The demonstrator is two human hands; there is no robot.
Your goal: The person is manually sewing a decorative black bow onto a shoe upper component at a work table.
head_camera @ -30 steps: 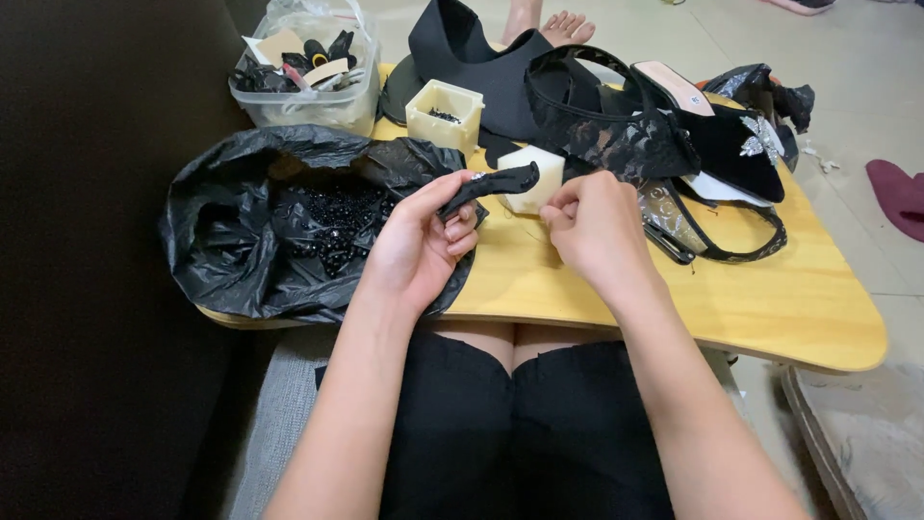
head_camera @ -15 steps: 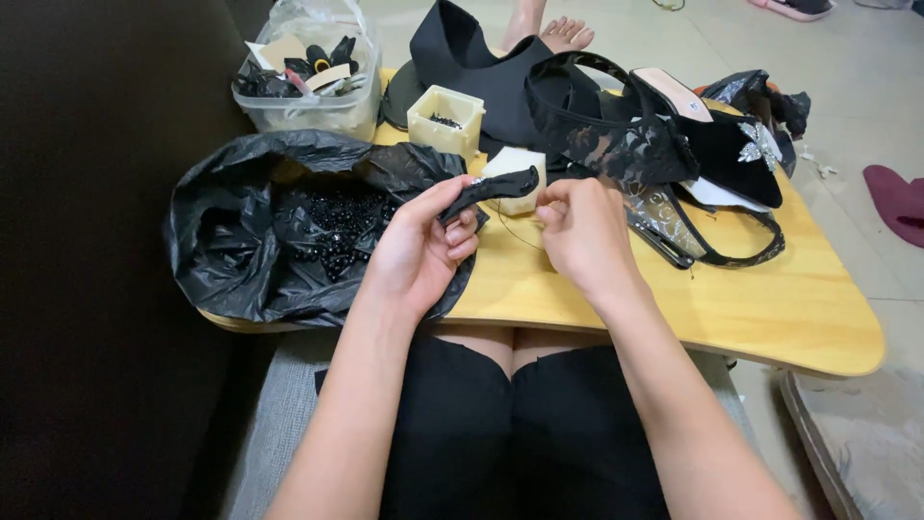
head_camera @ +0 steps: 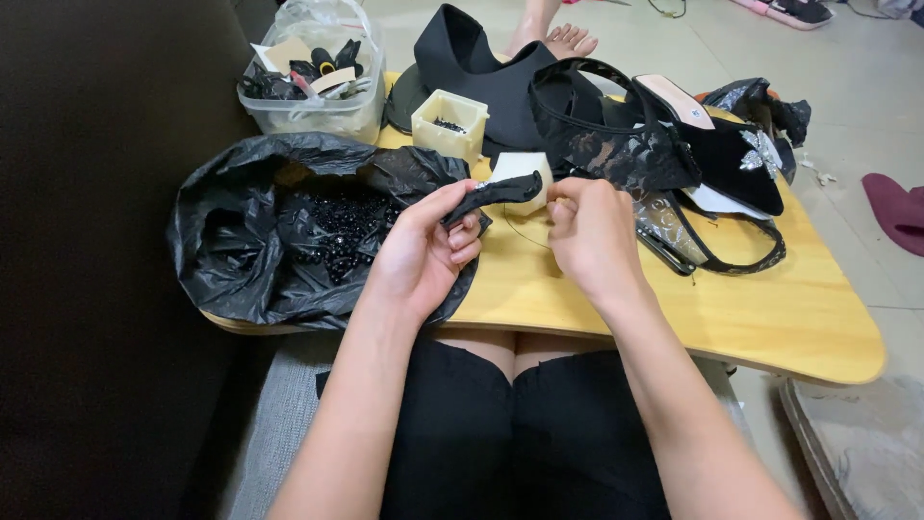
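Note:
My left hand (head_camera: pixel 423 248) pinches a narrow black fabric strap (head_camera: pixel 500 193) above a light wooden lap table (head_camera: pixel 731 308). My right hand (head_camera: pixel 589 231) is closed just right of the strap's end, fingertips pinched together on something too small to make out; a thin dark thread (head_camera: pixel 520 231) curves below between the hands. To the left lies an opened black plastic bag (head_camera: pixel 241 250) holding a heap of black beads (head_camera: pixel 337 226). Behind the strap stands a small cream box (head_camera: pixel 525 169).
A second cream box with dark beads (head_camera: pixel 448 123) and a clear tub of black trims (head_camera: pixel 308 82) stand at the back. Black pointed shoes, lace and straps (head_camera: pixel 693 144) crowd the right back. Another person's bare foot (head_camera: pixel 568 39) rests beyond the table.
My right hand has drawn slightly left, closer to the strap's end. My left hand keeps its hold on the strap, hardly moved.

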